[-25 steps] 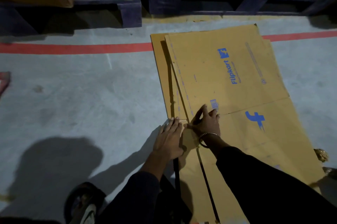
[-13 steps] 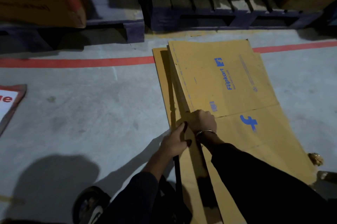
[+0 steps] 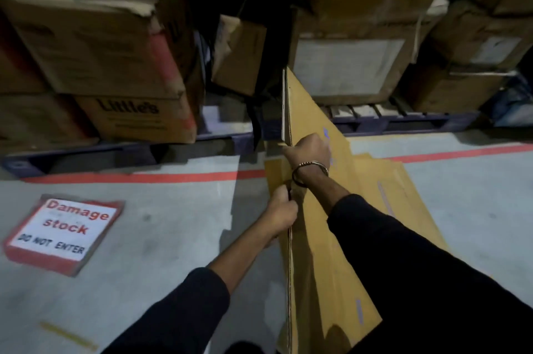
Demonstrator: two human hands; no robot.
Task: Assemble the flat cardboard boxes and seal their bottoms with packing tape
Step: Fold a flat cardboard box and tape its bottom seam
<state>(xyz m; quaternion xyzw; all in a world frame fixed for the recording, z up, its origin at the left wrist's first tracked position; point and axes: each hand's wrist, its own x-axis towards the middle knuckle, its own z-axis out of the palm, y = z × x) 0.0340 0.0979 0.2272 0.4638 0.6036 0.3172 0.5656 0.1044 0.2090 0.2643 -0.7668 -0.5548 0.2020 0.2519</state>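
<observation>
Both hands grip one flat cardboard box (image 3: 314, 252), which stands tilted up on its edge above the grey floor (image 3: 161, 238), its long folded edge facing the camera and running from the bottom of the view up to a point in front of the stacked cartons. The right hand (image 3: 310, 151) is curled over that raised edge higher up, a metal bangle (image 3: 313, 166) on its wrist; the left hand (image 3: 281, 213) clasps the same edge lower down, fingers wrapped round it. Beneath the lifted box, more flat cardboard sheets (image 3: 403, 180) lie on the floor, crossing a red floor line (image 3: 144, 177). To the left on the floor lies a red-bordered sign (image 3: 62, 234) (it reads "Damage stock DO NOT ENTER"). Behind, worn brown cartons (image 3: 115, 65) sit on dark blue pallets (image 3: 403, 120); one carton is printed "Little's".
</observation>
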